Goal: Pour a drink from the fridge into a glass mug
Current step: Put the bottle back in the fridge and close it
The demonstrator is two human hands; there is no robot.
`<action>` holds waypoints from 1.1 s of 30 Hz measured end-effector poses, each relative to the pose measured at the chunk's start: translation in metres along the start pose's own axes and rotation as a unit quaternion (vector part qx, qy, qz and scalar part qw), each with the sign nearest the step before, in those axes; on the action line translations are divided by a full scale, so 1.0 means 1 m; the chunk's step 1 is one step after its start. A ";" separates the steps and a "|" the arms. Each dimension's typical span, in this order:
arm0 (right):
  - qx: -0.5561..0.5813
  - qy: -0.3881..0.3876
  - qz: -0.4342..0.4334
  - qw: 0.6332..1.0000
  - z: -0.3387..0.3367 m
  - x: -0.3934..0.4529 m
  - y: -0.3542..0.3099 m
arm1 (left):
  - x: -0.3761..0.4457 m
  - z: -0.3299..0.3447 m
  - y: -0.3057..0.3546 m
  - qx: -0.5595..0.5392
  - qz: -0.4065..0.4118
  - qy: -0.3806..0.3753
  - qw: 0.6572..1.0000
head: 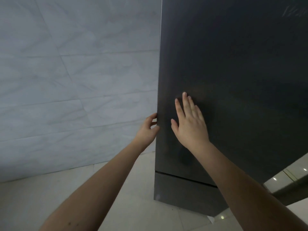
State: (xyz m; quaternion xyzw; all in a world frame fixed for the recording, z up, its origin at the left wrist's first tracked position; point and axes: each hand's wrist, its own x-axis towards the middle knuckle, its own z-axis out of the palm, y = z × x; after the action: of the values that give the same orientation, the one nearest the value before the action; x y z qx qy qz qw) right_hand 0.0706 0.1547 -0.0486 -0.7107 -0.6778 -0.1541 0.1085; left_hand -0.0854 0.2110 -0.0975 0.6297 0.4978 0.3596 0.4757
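no readable text, labels or signs

Both bare arms reach forward, the left hand (149,129) with fingers curled round an edge, the right hand (190,121) pressed flat, fingers straight.

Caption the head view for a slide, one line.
Left hand grips the dark fridge door edge; right hand rests flat on its front.

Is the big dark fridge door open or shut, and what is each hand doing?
Fridge door: looks shut, no inside showing.
Lower drawer: shut.
Left hand: fingers curled round the door's left edge.
Right hand: flat on the door front, fingers straight.
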 end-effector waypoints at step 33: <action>0.181 -0.152 -0.282 0.930 0.028 -0.033 -0.127 | -0.177 -0.098 -0.024 0.566 -0.166 0.176 0.788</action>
State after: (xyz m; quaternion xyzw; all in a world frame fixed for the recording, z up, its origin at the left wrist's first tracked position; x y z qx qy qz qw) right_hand -0.0547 0.1415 -0.0941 -0.4732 -0.8752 0.0571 0.0834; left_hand -0.2266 0.0646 -0.0879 0.6194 0.7843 0.0331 -0.0097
